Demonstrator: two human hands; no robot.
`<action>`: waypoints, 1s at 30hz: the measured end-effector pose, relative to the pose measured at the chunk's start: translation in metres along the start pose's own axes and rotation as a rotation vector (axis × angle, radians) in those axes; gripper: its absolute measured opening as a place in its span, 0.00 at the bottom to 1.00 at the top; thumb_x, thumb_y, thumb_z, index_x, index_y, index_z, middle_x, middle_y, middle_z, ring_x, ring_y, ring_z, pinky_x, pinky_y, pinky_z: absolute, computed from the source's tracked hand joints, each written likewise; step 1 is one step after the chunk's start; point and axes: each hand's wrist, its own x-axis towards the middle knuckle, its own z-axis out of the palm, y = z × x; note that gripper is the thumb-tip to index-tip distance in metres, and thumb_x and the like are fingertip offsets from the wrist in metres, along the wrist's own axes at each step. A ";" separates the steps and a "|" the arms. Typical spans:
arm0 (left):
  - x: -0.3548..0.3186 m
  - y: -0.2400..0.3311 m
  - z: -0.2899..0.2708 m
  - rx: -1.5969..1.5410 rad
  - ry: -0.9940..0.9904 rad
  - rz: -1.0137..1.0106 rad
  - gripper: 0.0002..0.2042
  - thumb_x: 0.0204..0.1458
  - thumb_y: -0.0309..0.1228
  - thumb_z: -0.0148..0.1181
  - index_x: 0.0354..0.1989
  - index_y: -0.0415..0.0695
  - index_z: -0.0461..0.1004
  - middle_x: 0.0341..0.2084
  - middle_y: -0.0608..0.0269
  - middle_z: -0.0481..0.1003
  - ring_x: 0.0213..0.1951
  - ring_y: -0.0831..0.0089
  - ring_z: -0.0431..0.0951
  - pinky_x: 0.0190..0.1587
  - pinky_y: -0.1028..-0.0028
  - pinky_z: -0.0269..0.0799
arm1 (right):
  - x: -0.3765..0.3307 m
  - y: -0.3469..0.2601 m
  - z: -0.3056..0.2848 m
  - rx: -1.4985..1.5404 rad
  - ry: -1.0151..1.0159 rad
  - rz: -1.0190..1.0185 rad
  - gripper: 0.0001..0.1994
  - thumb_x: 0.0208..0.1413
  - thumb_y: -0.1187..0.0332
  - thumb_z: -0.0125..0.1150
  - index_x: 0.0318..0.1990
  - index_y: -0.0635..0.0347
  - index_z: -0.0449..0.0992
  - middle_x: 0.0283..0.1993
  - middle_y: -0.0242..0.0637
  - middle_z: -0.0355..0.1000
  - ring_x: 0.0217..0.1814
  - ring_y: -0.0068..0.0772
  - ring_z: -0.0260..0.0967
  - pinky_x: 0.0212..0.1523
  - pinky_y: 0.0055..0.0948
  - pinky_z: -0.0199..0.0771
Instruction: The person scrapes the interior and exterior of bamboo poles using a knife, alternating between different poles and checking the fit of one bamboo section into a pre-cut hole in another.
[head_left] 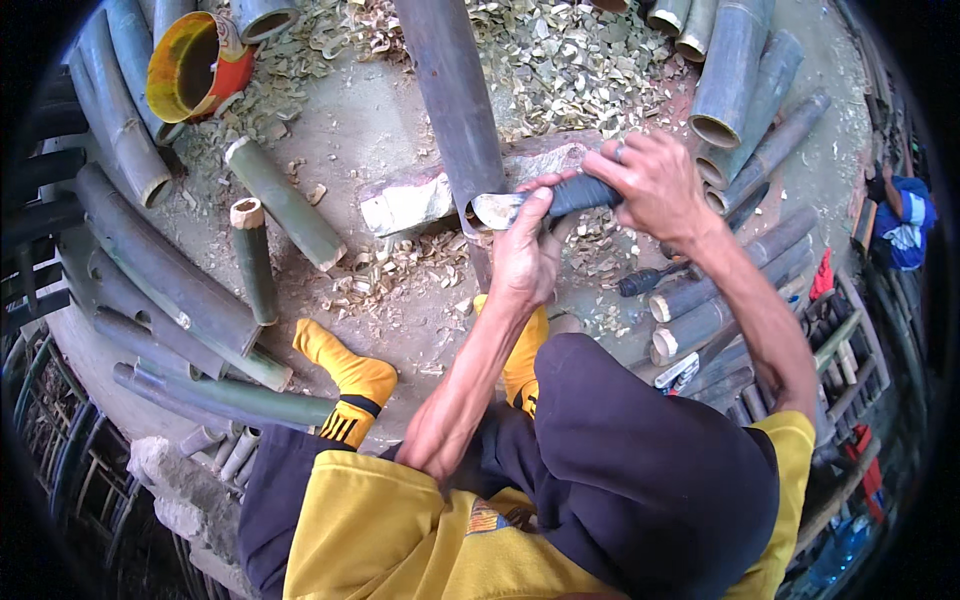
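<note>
At frame centre, the left hand [527,250] grips the cut end of a long bamboo pole [452,100]; the right hand [650,180] closes around a dark-handled tool [575,195] there. Upper left, a yellow-and-red bucket [195,65] lies tipped, its contents indiscernible.

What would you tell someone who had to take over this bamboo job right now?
Left hand: steadies the cut end of the long bamboo pole.
Right hand: grips the dark handle of a tool pressed against that end.
The pole rests on a stone block. Bamboo chips lie around it, so some cutting is done. Short cut pieces lie to the left, more poles to the right.
Left: the pole's end is not finished.
</note>
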 end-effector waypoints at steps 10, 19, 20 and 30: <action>-0.002 0.019 -0.005 0.414 0.125 -0.229 0.15 0.54 0.33 0.54 0.42 0.31 0.71 0.40 0.50 0.74 0.45 0.63 0.74 0.50 0.69 0.73 | -0.038 -0.061 0.024 0.315 0.161 0.480 0.12 0.37 0.67 0.65 0.33 0.52 0.76 0.27 0.37 0.73 0.29 0.39 0.72 0.33 0.36 0.69; -0.006 0.035 0.002 0.480 0.026 -0.320 0.16 0.55 0.31 0.49 0.42 0.26 0.69 0.40 0.47 0.73 0.43 0.61 0.75 0.45 0.65 0.77 | -0.033 -0.062 -0.009 0.451 -0.246 0.694 0.17 0.31 0.69 0.62 0.35 0.53 0.75 0.27 0.44 0.73 0.31 0.51 0.72 0.33 0.46 0.70; -0.006 0.033 -0.001 0.382 0.014 -0.290 0.17 0.56 0.32 0.49 0.44 0.27 0.68 0.42 0.46 0.71 0.46 0.61 0.74 0.49 0.65 0.75 | -0.028 -0.058 -0.013 0.348 -0.199 0.640 0.16 0.30 0.69 0.62 0.34 0.54 0.74 0.27 0.42 0.72 0.31 0.50 0.72 0.34 0.45 0.70; -0.009 0.019 -0.032 -0.252 -0.202 -0.145 0.19 0.54 0.30 0.54 0.52 0.33 0.63 0.50 0.51 0.68 0.53 0.62 0.70 0.60 0.65 0.65 | 0.028 -0.058 -0.045 -0.214 0.011 0.040 0.05 0.41 0.67 0.59 0.26 0.57 0.75 0.25 0.34 0.73 0.32 0.33 0.72 0.34 0.32 0.67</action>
